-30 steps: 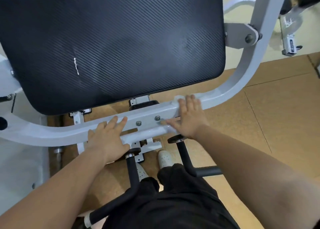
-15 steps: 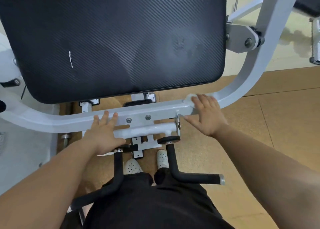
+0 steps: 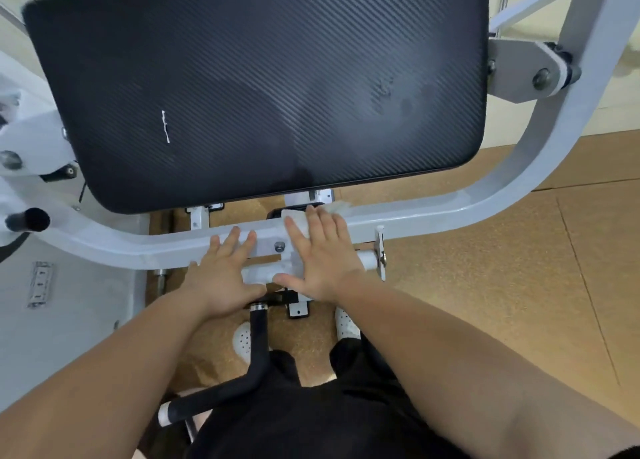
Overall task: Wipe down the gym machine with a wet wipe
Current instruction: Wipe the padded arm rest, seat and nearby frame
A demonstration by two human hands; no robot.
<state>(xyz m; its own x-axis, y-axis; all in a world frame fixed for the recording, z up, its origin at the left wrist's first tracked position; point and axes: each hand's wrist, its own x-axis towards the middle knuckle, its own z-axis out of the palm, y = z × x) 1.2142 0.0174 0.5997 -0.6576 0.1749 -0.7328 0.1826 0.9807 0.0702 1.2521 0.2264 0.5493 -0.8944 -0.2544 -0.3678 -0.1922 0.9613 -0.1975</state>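
Squarely in front of a person stands a gym machine, seen from above. Its largest part is a broad black pad [image 3: 256, 84] with a ribbed, carbon-weave skin, a short white scratch on its left half and dull smudges on its right half. A white-painted steel frame [image 3: 485, 202] curves under the pad's near edge and rises at the right, over a tan cork-like floor [image 3: 519, 285]. A black handle [image 3: 258, 337] bends back toward the person's legs.

Both bare arms reach to the frame's middle. The left hand [image 3: 221, 278] lies flat on the bar, fingers straight and slightly spread, holding nothing. The right hand [image 3: 322, 254], just beside it, is also flat, fingers straight, pressing the wipe [image 3: 297, 222] against the frame.

The wipe is a thin, pale, crumpled sheet, nearly the frame's colour; it shows between and beyond the fingers and below the palm, draped over the bar. It looks light, limp and damp, likely to bunch or slide under the hand, so a flat palm spread over most of it seems the surest hold. The frame looks rigid and smooth, and should take firm pressure.

Between the hands sits a small bolt [image 3: 279, 246].
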